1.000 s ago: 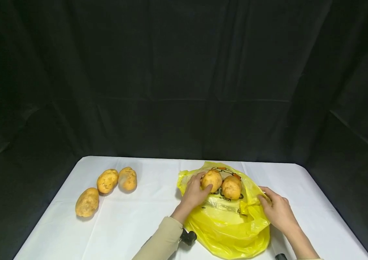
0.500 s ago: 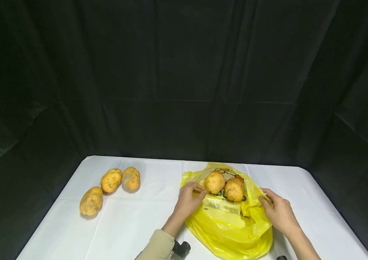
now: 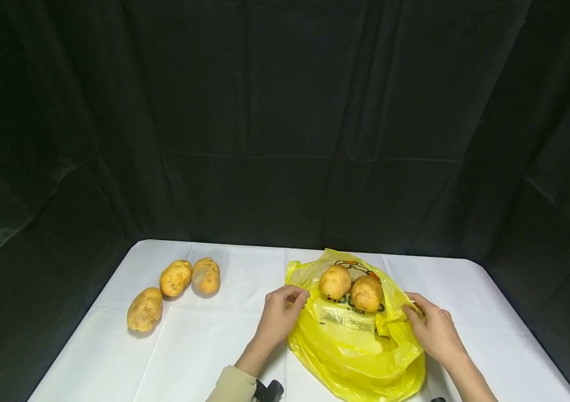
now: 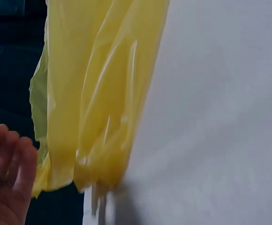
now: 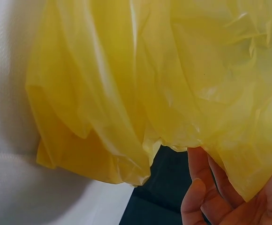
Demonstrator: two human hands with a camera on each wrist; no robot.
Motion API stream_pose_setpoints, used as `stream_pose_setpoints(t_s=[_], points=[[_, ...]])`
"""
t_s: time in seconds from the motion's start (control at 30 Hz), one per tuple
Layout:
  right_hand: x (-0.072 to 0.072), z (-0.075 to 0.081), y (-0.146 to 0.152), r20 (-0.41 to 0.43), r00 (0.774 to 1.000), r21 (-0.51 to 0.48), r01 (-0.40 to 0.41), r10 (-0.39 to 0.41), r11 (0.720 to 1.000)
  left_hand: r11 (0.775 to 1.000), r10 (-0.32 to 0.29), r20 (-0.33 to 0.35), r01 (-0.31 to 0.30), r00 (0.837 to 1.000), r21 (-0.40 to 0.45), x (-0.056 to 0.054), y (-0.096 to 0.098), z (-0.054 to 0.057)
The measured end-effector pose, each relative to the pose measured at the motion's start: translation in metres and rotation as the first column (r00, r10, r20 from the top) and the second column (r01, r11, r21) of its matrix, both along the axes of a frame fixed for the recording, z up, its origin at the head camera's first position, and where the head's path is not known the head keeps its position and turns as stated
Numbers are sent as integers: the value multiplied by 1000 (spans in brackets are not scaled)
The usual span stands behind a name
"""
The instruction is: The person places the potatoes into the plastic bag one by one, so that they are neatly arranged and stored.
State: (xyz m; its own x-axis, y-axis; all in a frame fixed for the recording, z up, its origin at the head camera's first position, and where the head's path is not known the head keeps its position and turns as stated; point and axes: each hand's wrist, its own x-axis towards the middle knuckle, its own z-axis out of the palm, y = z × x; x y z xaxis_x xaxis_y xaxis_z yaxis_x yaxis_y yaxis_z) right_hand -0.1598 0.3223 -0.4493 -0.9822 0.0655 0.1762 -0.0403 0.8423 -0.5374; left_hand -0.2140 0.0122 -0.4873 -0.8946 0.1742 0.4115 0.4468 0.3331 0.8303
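Observation:
A yellow plastic bag (image 3: 350, 357) lies spread on the white table, its printed side up. Two potatoes, one on the left (image 3: 335, 282) and one on the right (image 3: 366, 293), sit side by side on the printed part near the far end. At the bag's left edge my left hand (image 3: 279, 315) pinches the film between thumb and forefinger. My right hand (image 3: 433, 329) grips the opposite edge, thumb towards the bag. In the right wrist view yellow film (image 5: 201, 93) hangs over the fingers (image 5: 211, 197) and hides part of them.
Three more potatoes lie on the left of the white table (image 3: 214, 346): a large one (image 3: 145, 310), a middle one (image 3: 176, 278) and one with a greyish patch (image 3: 207, 276). Black cloth (image 3: 285, 123) hangs behind the table and at both sides.
My left hand has let go of the left potato on the bag and drawn back left to the bag's edge. The right hand keeps its hold on the right edge.

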Motion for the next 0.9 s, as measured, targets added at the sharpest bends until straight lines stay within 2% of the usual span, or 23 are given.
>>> stream_pose_setpoints(t_s=[0.23,0.4,0.57,0.9], points=[[-2,1,-2,20,1000,1,3,-3,1000,993,100,-58,-95,993,70,0,-16,-4],[-3,2,-5,19,1000,5,1,-1,1000,987,130,-70,-122,989,107,1,-24,-9],[-3,4,-4,25,1000,9,1,-1,1000,980,165,-68,-156,984,120,1,-32,-5],[-3,5,-4,31,1000,16,5,-5,1000,954,217,-104,-189,971,231,-5,-61,1]])
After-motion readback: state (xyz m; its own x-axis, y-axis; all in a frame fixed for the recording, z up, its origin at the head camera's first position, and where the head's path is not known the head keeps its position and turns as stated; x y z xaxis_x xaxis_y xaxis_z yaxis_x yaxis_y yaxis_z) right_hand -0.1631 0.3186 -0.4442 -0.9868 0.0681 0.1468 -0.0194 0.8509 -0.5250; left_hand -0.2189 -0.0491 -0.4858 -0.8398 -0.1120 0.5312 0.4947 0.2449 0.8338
